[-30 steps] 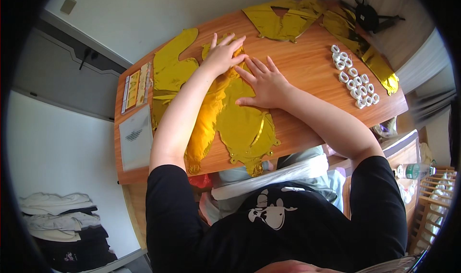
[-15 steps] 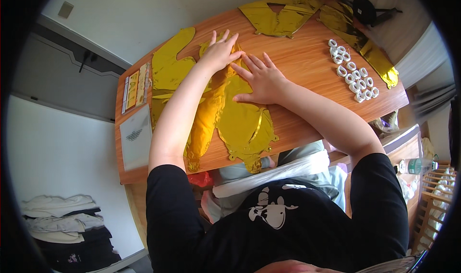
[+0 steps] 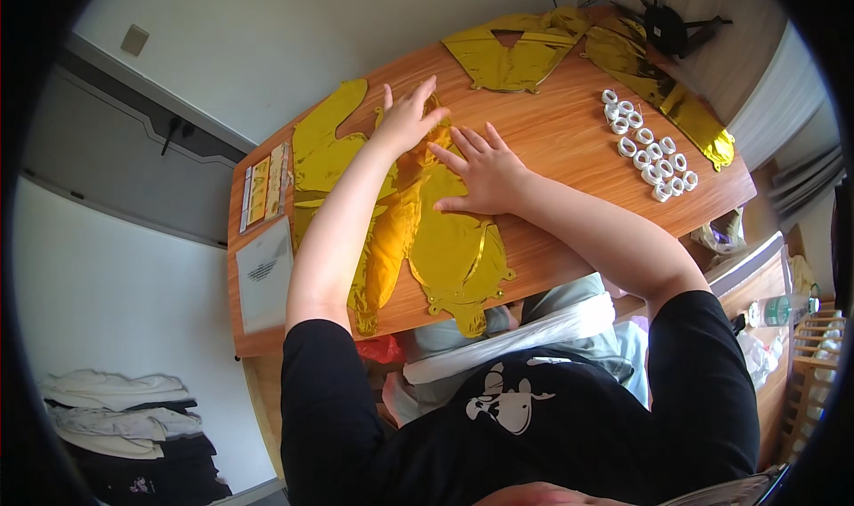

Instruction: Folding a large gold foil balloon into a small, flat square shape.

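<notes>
A flat, deflated gold foil balloon (image 3: 455,239) lies on the wooden table in front of me, its small tabs along the near edge. My right hand (image 3: 487,172) rests palm down on its right side with the fingers spread. My left hand (image 3: 407,121) is over the far end of the foil, fingers apart, thumb pointing toward the right hand; whether its palm touches the foil is hidden. A creased, orange-gold fold (image 3: 391,239) runs beneath my left hand toward the near edge. Left of it lies another gold foil balloon (image 3: 322,154), partly covered by my left forearm.
More flat gold foil balloons (image 3: 498,56) lie along the back, with a long gold piece (image 3: 680,105) at the right. Several small white ribbon rolls (image 3: 654,154) sit right of my hand. A black router (image 3: 667,27) stands behind; a printed card (image 3: 265,184) and clear packet (image 3: 265,266) lie left.
The view has shifted a little, moving the table slightly down in the picture. My left hand's fingers have lifted and turned somewhat, a bit farther from the right hand, which stays spread on the foil.
</notes>
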Motion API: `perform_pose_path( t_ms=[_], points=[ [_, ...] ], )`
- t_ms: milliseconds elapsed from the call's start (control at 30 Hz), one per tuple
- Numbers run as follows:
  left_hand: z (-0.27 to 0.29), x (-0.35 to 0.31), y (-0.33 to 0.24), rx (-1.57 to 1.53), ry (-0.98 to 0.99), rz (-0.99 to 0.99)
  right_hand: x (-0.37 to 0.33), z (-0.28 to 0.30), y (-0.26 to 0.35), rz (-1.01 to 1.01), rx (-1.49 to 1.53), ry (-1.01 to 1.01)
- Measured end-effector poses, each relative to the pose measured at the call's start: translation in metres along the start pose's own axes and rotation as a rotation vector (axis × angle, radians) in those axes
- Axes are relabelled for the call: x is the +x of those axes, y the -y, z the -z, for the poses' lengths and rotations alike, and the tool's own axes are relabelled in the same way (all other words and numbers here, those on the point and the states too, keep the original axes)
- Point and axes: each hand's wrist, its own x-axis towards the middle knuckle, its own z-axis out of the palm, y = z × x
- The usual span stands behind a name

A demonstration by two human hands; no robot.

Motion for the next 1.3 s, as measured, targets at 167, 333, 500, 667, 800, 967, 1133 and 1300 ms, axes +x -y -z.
perform_pose_path(
  t_ms=[167,333,500,667,800,967,1133,1300],
  points=[
    [-0.004,-0.012,-0.017,-0.263,-0.3,-0.088,0.0,-0.006,-0.004,-0.015,0.009,0.001],
    [0.029,-0.085,-0.079,0.0,-0.376,-0.672,0.001,0.005,-0.008,-0.019,-0.013,0.071],
    [0.016,-0.128,-0.097,0.115,-0.187,-0.724,0.005,-0.006,-0.007,-0.007,-0.071,0.01],
    [0.013,-0.132,-0.097,0.134,-0.035,-0.685,0.003,-0.005,-0.006,0.002,-0.083,0.027],
    [0.014,-0.131,-0.102,0.07,0.024,-0.667,0.001,-0.003,-0.006,0.009,-0.093,0.037],
    [0.017,-0.137,-0.109,-0.004,0.059,-0.627,0.001,-0.002,-0.006,0.022,-0.12,0.048],
    [0.045,-0.148,-0.082,-0.215,0.135,-0.292,0.001,-0.013,-0.009,-0.015,-0.003,-0.071],
    [0.064,-0.182,-0.047,-0.064,0.159,-0.25,0.001,-0.011,-0.004,-0.016,-0.043,-0.069]
  ],
)
